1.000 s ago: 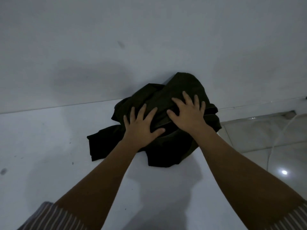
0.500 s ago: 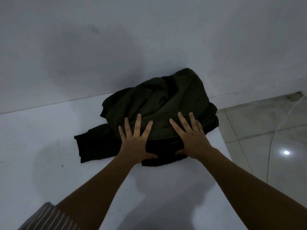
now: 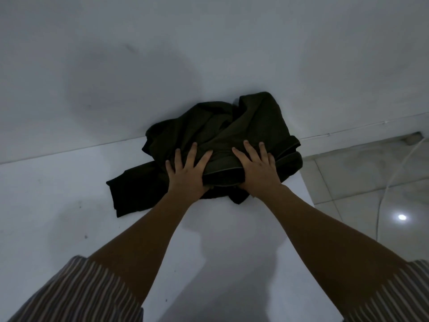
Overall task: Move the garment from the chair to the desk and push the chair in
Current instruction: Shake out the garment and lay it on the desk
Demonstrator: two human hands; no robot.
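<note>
Dark crumpled cloth garment [image 3: 216, 145] lies bunched on smooth white surface [image 3: 58, 205], against the pale wall [image 3: 209, 43]. Striped sleeves [image 3: 76, 293] nearest; left hand [image 3: 188, 175] and right hand [image 3: 257, 170] pressed flat on its near hem, fingers spread, grasping nothing. No writing legible.

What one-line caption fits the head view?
Both hands, left hand and right hand, press flat on a crumpled dark garment on the white desk against the wall.

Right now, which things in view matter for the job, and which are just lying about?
Job:
dark garment, bunched on the white desk
left hand and right hand, flat on it

Lying about:
white cable over the tiled floor
wall
</note>
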